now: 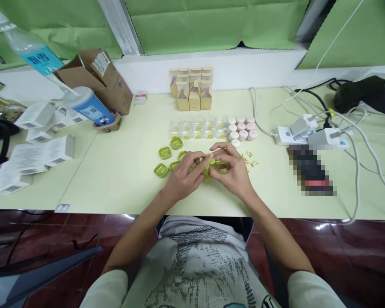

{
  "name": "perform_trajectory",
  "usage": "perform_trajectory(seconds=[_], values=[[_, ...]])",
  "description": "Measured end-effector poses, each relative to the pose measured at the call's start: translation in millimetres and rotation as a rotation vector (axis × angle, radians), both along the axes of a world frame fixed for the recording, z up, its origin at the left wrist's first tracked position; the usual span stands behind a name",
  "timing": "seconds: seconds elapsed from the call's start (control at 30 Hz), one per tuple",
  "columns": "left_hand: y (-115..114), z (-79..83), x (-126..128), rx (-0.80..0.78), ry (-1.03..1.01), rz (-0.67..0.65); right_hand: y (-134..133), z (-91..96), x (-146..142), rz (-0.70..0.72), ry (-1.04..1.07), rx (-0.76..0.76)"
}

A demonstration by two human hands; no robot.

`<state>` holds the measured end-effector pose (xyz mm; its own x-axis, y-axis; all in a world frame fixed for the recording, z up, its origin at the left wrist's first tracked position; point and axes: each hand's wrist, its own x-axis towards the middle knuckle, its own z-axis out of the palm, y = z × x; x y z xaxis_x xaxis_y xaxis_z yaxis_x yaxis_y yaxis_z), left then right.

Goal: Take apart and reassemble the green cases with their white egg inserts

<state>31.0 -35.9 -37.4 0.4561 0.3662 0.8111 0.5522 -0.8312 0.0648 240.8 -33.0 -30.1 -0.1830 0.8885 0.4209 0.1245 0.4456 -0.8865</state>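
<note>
My left hand [188, 176] and my right hand [231, 169] meet over the table, fingers pinched around a small green plastic piece [206, 168]. The fingers cover much of it, so its full shape is hidden. Close by my left hand lie several small green square dishes [164, 152] with a tab on one edge. More green parts show under and between my hands, partly hidden. To the right of my right hand are several tiny yellow clip-like pieces [254, 164]. Beyond my hands stand clear plastic cups [198, 130] with yellow marks, beside white and pinkish round caps [242, 134].
Open small cardboard boxes [195, 99] stand against the wall. White boxes [28, 158], a blue-labelled tub [91, 107], a bottle [35, 53] and a brown carton [111, 81] fill the left. Power strips [311, 136], cables and a blurred-out dark object [311, 171] lie right.
</note>
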Motion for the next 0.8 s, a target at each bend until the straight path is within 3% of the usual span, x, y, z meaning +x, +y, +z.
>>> perform_trajectory(seconds=[0.2,0.37,0.47,0.63,0.7,0.8], values=[[0,6.4,-4,-0.018,0.034,-0.004,0,-1.0,2,0.018,0.033,-0.066],[9,6.5,-27,-0.163,0.001,0.172,1,20.8,30,-0.086,-0.026,-0.022],[17,5.4,-50,-0.331,0.028,0.322,9,24.8,69,-0.224,-0.276,0.073],[23,7.2,-77,-0.595,0.105,0.435,29,3.6,117,-0.329,-0.812,0.049],[22,11.4,-82,-0.653,0.130,0.449,29,-0.1,110,-0.368,-0.865,0.102],[12,23.4,-88,-0.691,0.197,0.395,16,2.7,66,-0.307,-0.727,0.303]])
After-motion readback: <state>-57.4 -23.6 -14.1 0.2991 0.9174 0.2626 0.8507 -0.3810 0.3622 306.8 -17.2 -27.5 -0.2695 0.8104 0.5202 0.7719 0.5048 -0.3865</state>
